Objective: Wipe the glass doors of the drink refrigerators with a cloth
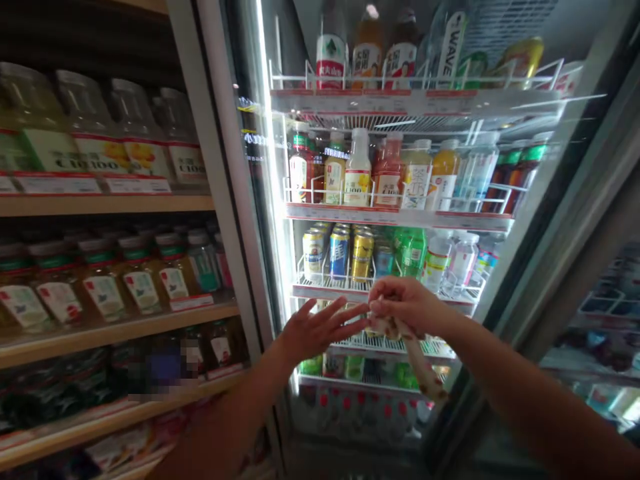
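My right hand [405,305] is closed, thumb and fingers pinched on a limp, pale cloth [417,363] with reddish-brown spots. The cloth hangs down below the hand. My left hand [317,327] is open, its fingers spread and pointing right, with the tips close to the right hand. Whether they touch the cloth I cannot tell. Both hands are held out in front of a lit drinks fridge [383,215], at the height of its lower shelves. Behind them stand several cans [339,253] and a group of green bottles [411,250].
Bottles [357,167] fill the fridge's upper shelves behind white wire rails. A metal frame [565,280] runs along the right side. To the left, wooden shelves [110,205] carry rows of juice bottles [143,283]. A bright light strip [273,160] edges the fridge's left side.
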Motion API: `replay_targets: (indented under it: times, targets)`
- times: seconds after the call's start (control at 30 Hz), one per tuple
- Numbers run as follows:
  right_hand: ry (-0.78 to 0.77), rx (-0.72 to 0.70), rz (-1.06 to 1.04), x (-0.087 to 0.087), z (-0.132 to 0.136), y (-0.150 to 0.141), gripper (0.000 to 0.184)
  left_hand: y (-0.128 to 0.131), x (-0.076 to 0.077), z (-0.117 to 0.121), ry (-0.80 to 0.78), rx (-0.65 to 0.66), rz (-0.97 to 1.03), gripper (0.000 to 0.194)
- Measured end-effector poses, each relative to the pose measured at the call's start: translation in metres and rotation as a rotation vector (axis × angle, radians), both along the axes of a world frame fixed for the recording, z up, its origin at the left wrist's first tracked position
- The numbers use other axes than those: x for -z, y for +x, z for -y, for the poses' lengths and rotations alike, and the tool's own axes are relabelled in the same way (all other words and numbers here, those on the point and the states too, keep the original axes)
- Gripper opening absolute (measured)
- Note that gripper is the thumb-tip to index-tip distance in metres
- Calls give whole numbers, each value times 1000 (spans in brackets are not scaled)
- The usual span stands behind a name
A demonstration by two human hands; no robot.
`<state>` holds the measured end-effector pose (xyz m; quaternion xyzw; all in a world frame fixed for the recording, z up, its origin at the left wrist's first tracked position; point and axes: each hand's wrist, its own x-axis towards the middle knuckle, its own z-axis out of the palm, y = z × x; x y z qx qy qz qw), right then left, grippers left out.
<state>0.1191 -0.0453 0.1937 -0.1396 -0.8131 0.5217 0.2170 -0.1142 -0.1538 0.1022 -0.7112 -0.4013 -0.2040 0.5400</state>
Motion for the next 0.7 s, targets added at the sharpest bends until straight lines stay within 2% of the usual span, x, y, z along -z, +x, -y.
replay_targets:
  times: [0.1, 0.23, 0.37, 0.4, 0.47, 0.53, 0.63, 0.7]
  targets:
    - [22, 15, 66, 2, 5, -14, 31, -15, -6, 3, -64, 66, -35, 67]
    - [54, -37, 213, 7, 9, -24, 20, -32, -19, 9, -135, 164, -177, 56]
    - [156, -48, 378, 16, 17, -26, 17, -43, -30, 13, -461, 292, -204, 66]
    - [191, -53, 406, 18, 20, -26, 18, -45, -30, 13, -500, 319, -187, 68]
    - [250, -64, 432, 24, 26, -25, 20, -47, -28, 12, -496, 352, -173, 70]
    - [267, -73, 424, 29, 33, -24, 20, -49, -20, 10, -496, 313, -179, 73]
    - [189, -104, 378, 34, 39, -23, 25, -51, -4, 6, -501, 233, -214, 73]
    - [101, -108, 324, 32, 38, -19, 30, -54, 6, 3, -393, 239, -202, 69]
